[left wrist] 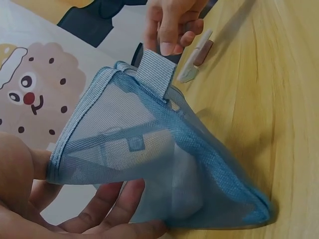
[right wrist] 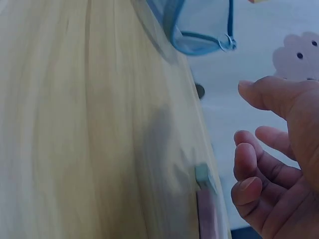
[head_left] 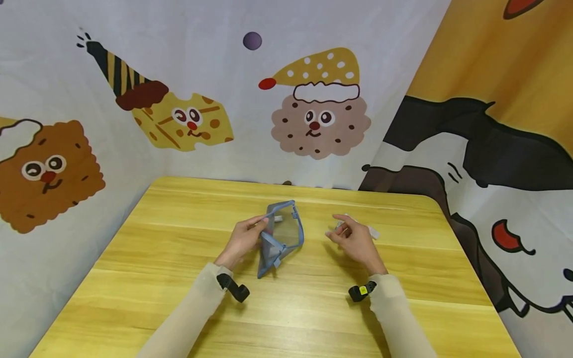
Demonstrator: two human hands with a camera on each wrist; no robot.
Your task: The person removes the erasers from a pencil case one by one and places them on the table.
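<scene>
Cream sleeves (head_left: 190,311) reach in from seven and five o'clock, nearest the camera, over a wooden table (head_left: 295,318). Over it, a blue mesh pouch (head_left: 288,232) is tilted, mouth gaping. Something pale (left wrist: 185,186) shows through the mesh, so the work looks partway: pouch opened, perhaps part-filled, small pieces (head_left: 373,232) left outside. The left hand (head_left: 243,242) pinches the pouch's edge, its body lying at that hand's three o'clock. From the right hand (head_left: 355,242), the pouch is well apart at nine o'clock; that hand is empty, thumb spread from loosely curled fingers. Just beyond it, toward two o'clock, the pieces lie, one pale green, one pinkish.
</scene>
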